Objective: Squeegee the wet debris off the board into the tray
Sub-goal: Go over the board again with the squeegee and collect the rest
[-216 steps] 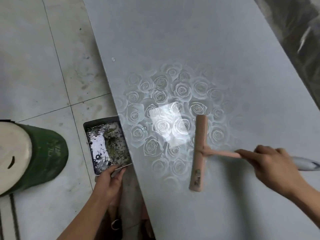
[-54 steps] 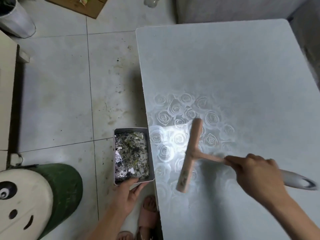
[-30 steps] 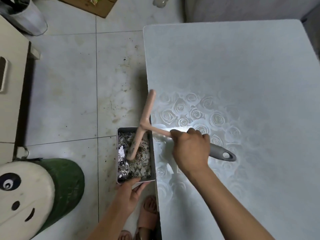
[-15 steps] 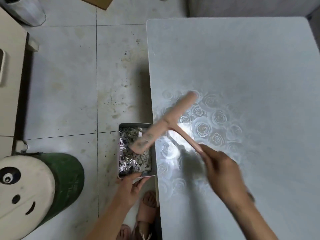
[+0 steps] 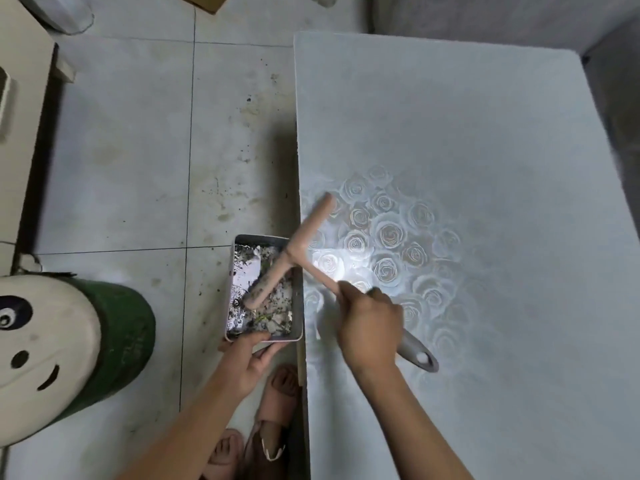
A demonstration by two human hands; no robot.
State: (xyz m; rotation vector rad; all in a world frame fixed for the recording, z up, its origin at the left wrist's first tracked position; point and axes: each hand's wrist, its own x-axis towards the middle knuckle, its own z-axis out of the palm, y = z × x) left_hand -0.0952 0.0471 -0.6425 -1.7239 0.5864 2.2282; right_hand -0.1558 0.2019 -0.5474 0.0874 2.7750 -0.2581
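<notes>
Board (image 5: 467, 133): pale grey slab filling the frame from 12 round to 5 o'clock; left edge straight, running 12 to 6; wet sheen and a bright glare patch over the rose print (image 5: 388, 233) near the middle.
Tray (image 5: 229, 292): small metal rectangle, held off the floor at the board's 9 o'clock edge; right wall against or just beside that edge, contact not clear.
Debris (image 5: 277, 306): dark wet bits and shiny liquid lying inside the tray, thickest toward its 6 o'clock end.
Squeegee (image 5: 292, 251): pink, T-shaped, blurred; blade slanted from 1 o'clock over the board's edge down to 7 o'clock over the tray; lower blade end above or in the debris, cannot tell which; handle running off toward 4 o'clock, grey end poking out past the hand.
Right hand (image 5: 369, 327): over the board, back upward, fingers curled tight round the squeegee handle.
Left hand (image 5: 247, 358): at the tray's 6 o'clock end, thumb on top of the near rim, fingers underneath, pinching the tray.
Stool (image 5: 121, 341): green drum with a white panda-face top, at 8 o'clock of the tray, well apart, standing on the floor.
Floor (image 5: 138, 150): grey tiles, dark specks and stains at 12 o'clock of the tray.
Slippers (image 5: 277, 393): pink, on two feet at 6 o'clock of the tray, just beside the board's edge.
</notes>
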